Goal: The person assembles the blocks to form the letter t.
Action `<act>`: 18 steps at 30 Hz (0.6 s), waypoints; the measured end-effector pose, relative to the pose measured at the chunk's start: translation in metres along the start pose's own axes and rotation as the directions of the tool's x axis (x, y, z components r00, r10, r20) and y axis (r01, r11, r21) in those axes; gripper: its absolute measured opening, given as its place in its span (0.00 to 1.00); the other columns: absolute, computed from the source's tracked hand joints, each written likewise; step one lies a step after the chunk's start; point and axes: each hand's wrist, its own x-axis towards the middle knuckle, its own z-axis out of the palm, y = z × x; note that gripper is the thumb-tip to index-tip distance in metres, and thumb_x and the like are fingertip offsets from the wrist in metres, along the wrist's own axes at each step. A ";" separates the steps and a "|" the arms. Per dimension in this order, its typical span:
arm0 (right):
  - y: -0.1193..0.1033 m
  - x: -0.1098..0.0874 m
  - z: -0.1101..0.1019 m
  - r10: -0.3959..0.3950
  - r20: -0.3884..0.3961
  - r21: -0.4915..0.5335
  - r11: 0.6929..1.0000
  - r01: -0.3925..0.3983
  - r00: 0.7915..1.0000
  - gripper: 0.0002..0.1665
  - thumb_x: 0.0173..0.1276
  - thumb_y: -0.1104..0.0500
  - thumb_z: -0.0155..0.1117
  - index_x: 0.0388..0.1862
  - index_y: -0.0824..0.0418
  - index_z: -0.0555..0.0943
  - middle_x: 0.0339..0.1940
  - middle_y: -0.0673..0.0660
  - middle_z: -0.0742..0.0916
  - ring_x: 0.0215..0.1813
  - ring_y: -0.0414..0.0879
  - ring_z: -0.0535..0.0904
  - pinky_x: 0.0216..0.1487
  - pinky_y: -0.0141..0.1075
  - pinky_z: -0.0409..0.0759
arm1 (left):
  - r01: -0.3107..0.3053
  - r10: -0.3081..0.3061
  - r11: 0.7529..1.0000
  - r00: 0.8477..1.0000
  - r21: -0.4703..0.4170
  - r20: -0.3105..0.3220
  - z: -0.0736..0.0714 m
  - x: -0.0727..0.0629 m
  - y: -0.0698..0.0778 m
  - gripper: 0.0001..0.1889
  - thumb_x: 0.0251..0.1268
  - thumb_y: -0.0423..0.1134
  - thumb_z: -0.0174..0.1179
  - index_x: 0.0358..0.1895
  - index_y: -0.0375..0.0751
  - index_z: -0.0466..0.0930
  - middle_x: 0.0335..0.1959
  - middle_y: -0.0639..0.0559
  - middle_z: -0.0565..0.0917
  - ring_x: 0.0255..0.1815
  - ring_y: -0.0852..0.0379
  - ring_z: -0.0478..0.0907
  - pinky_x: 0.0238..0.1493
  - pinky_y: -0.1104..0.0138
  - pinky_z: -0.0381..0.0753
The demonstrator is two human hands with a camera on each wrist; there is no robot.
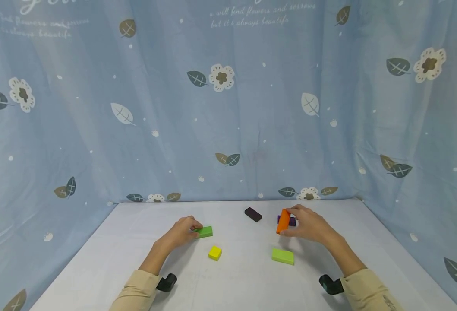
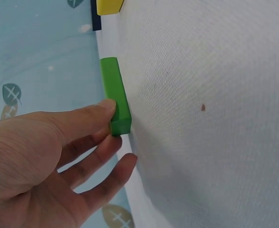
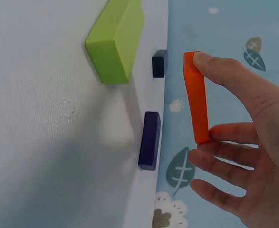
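Observation:
My left hand (image 1: 182,232) pinches one end of a green block (image 1: 205,232) between thumb and fingers, low over the white table. In the left wrist view the thumb lies on the near end of that green block (image 2: 115,95). My right hand (image 1: 307,223) grips an orange block (image 1: 283,221) by its two ends, thumb on one and fingers on the other. The right wrist view has the orange block (image 3: 196,99) raised off the table. Partly hidden behind it in the head view is a purple block (image 1: 292,221); a lime-green block (image 1: 283,256) lies nearer.
On the white table (image 1: 244,285), a small yellow block (image 1: 215,253) lies right of the left hand, and a black block (image 1: 253,214) lies toward the back. A blue patterned curtain (image 1: 166,116) rises behind and at both sides. Each wrist carries a black camera mount.

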 end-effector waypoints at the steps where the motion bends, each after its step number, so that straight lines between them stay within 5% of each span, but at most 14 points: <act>1: -0.001 0.001 0.001 -0.008 0.001 -0.001 1.000 0.008 1.000 0.50 0.49 0.33 0.75 0.63 0.64 0.78 0.58 0.64 0.81 0.54 0.57 0.80 0.51 0.55 0.82 | -0.002 0.002 1.000 1.000 0.000 -0.001 0.000 0.000 0.000 0.12 0.57 0.27 0.67 0.46 0.34 0.86 0.40 0.47 0.83 0.43 0.51 0.80 0.48 0.55 0.81; 18: -0.019 0.009 0.015 -0.029 0.017 0.021 0.999 0.028 0.999 0.48 0.49 0.34 0.75 0.63 0.61 0.78 0.60 0.62 0.81 0.57 0.57 0.79 0.56 0.56 0.80 | -0.020 0.020 1.000 1.000 -0.003 -0.005 -0.001 -0.001 0.001 0.12 0.57 0.27 0.67 0.46 0.33 0.86 0.40 0.46 0.84 0.43 0.51 0.81 0.48 0.55 0.81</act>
